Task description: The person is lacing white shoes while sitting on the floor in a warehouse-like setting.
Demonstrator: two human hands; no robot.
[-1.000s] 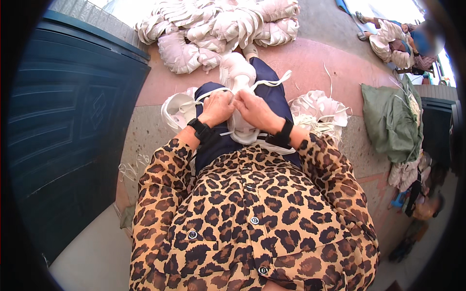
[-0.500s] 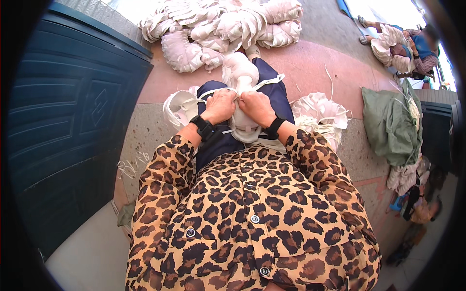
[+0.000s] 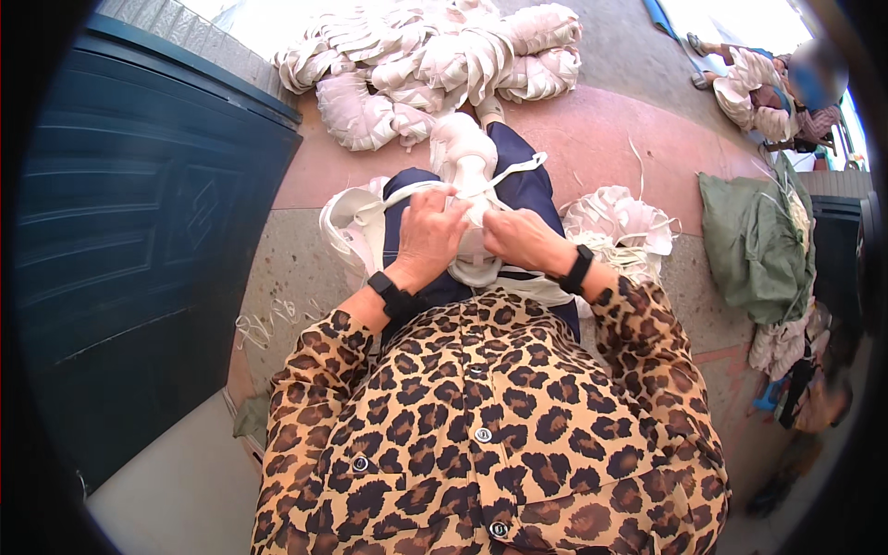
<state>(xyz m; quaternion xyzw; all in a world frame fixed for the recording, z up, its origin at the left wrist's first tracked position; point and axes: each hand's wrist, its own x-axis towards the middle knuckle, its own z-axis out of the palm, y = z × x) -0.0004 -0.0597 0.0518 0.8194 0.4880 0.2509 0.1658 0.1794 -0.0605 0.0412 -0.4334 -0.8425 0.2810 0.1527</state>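
A bundle of cream-white fabric strips lies on my lap over dark blue trousers. My left hand presses on its near end, fingers curled over the strips. My right hand grips the same bundle right beside it, the two hands almost touching. Both wrists wear black bands. A loose white strip loops out to the left of my knee. My leopard-print sleeves fill the lower part of the view.
A big pile of tied white bundles lies ahead on the reddish floor. A smaller heap of loose strips sits at my right. A dark blue metal door stands left. A green sack and a seated person are at the right.
My hands have shifted slightly on the bundle, working at its near end. The view has moved a little; nothing else has changed.
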